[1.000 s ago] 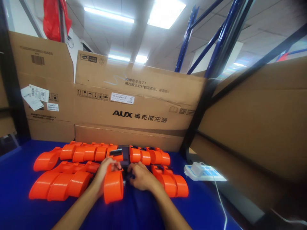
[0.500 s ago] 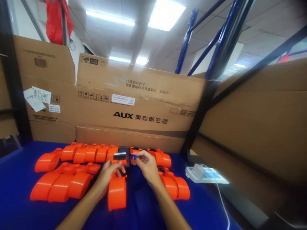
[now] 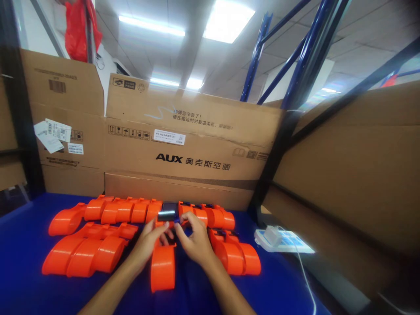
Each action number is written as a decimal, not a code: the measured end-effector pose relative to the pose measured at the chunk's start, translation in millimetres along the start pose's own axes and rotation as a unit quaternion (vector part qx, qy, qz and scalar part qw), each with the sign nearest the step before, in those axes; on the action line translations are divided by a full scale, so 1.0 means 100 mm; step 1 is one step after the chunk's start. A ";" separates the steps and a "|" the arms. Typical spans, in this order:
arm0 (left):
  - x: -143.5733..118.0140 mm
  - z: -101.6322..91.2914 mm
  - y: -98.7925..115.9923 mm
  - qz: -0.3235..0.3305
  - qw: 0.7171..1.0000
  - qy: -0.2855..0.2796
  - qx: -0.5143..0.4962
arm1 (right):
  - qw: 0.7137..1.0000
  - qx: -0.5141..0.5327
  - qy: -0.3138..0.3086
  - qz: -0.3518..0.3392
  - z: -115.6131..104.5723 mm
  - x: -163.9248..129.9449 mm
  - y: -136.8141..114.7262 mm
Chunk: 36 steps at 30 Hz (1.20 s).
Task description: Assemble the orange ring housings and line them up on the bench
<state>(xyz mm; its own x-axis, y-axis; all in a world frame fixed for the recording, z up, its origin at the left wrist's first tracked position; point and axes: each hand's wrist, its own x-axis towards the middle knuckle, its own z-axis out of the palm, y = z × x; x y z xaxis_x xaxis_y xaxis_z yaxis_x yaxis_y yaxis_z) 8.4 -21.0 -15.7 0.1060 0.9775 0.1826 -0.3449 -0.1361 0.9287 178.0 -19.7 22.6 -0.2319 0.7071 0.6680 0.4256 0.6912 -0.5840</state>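
My left hand (image 3: 149, 242) is closed around an orange plastic tape dispenser (image 3: 163, 269), whose rounded body hangs below the fingers. At its top is a black strip (image 3: 166, 215) with a pale toothed edge. My right hand (image 3: 196, 242) pinches a small blue piece (image 3: 177, 219) against the right end of that strip. Fingertips partly hide the piece, so I cannot tell whether it is seated. Just behind the hands lies a dark box-like object (image 3: 170, 206).
Orange dispensers (image 3: 78, 256) stand in two rows on the blue tabletop (image 3: 26, 249) at left; more (image 3: 234, 256), some with dark parts, stand at right. Behind is a cardboard panel (image 3: 197, 144). A white power strip (image 3: 285, 241) with a cable lies by the dark rack post (image 3: 267, 175).
My right hand has moved slightly left and down, bringing the blue piece against the strip's end. The held dispenser has shifted slightly right and its top has tilted.
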 end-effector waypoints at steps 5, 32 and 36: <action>0.00 0.00 0.00 -0.007 1.000 -0.003 0.003 | 0.998 -0.039 -0.035 -0.039 -0.03 0.00 0.04; -0.08 0.08 0.15 -0.073 0.983 -0.124 -0.112 | 0.961 0.248 -0.080 0.087 -0.14 0.08 -0.08; -0.12 0.08 0.17 -0.109 0.970 -0.167 -0.138 | 0.928 0.326 -0.153 0.093 -0.17 0.09 -0.12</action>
<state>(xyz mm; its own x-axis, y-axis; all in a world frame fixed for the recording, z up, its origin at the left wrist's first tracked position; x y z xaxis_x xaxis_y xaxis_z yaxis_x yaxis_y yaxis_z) 8.6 -36.3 0.5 0.4839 0.8655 0.1292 -0.5125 0.1606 0.8435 186.0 -24.8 43.7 -0.4879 0.7634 0.4233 -0.1129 0.4257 -0.8978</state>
